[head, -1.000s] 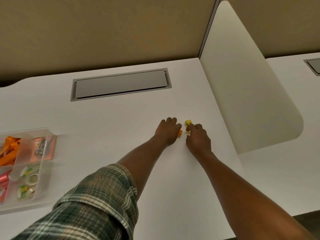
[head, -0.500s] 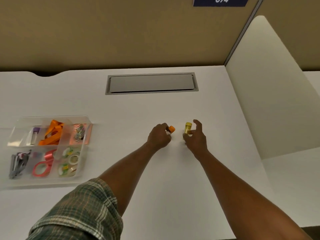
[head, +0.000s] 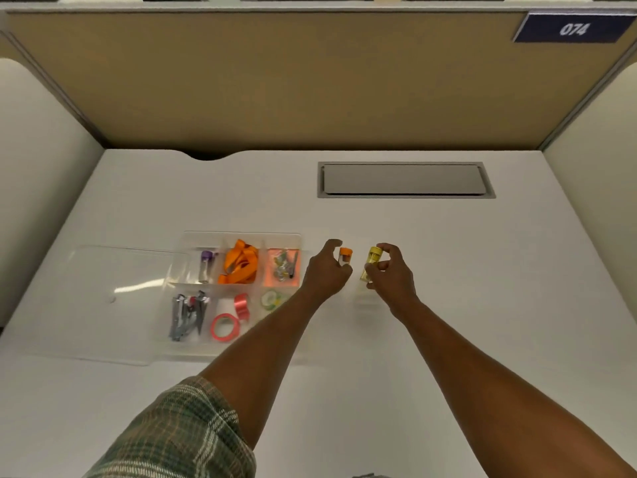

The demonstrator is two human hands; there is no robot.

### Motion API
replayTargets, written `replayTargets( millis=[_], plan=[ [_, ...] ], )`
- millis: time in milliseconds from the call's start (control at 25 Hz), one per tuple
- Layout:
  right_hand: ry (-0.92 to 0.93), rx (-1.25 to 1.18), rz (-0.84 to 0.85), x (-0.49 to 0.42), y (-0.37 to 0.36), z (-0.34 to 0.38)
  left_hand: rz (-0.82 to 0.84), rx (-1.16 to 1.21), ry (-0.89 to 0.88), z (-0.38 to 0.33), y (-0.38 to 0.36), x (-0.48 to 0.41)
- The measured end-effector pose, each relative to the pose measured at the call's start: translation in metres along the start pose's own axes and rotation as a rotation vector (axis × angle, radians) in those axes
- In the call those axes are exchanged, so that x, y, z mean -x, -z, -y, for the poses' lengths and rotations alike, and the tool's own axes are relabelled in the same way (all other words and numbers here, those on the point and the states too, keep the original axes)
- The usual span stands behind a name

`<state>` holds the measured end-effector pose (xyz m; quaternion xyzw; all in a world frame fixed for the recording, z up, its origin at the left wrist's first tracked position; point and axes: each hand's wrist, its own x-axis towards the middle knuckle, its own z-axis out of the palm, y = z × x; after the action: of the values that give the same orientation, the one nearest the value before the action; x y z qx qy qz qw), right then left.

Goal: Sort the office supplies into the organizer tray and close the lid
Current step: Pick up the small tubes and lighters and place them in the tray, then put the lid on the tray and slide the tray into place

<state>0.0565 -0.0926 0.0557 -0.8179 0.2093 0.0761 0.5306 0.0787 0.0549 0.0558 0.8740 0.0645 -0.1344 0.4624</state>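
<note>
The clear plastic organizer tray (head: pixel 241 233) at left looks mostly filled, its flat transparent lid (head: pixel 120 298) open further left; just right of it, the left hand (head: pixel 327 270) pinches a small orange-capped vial (head: pixel 345 257) and the right hand (head: pixel 393 274) grips a small yellow vial (head: pixel 371 262), both unstowed.

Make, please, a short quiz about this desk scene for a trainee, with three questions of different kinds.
1. True or false: the lid of the organizer tray lies open on the desk, to the tray's left.
2. What does the right hand hold? A) a yellow vial B) a pen C) scissors
3. Fill in: the left hand pinches a small vial with an ___ cap.

Key: 1 true; 2 A; 3 orange.
</note>
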Motion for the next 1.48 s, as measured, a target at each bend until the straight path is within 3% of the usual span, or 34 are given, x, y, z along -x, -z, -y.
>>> replayTargets(
  millis=[240,400,680,840,1000,1160,1280,1400,1480],
  plan=[
    [0.112,0.05,0.129,0.014,-0.113,0.069,-0.148,0.002,0.0,0.053,0.118,-0.001],
    [0.194,0.079,0.242,0.026,-0.183,0.108,-0.283,-0.122,0.078,0.099,0.185,-0.005],
    [0.266,0.233,0.356,0.039,-0.266,0.135,-0.318,-0.223,0.141,0.167,0.236,-0.008],
    [0.262,0.284,0.408,0.037,-0.28,0.137,-0.335,-0.221,0.135,0.181,0.245,-0.007],
    [0.355,0.395,0.362,0.031,-0.273,0.129,-0.479,-0.199,0.107,0.193,0.262,-0.001],
    [0.611,0.629,0.385,0.037,-0.258,0.103,-0.558,-0.202,0.205,0.228,0.277,0.013],
    [0.752,0.856,0.404,0.049,-0.252,0.074,-0.493,-0.356,0.239,0.26,0.27,0.032],
    [0.733,0.966,0.367,0.057,-0.249,0.046,-0.524,-0.408,0.177,0.272,0.254,0.047],
    [0.718,0.991,0.303,0.058,-0.241,0.033,-0.593,-0.298,0.131,0.268,0.246,0.049]
  ],
)
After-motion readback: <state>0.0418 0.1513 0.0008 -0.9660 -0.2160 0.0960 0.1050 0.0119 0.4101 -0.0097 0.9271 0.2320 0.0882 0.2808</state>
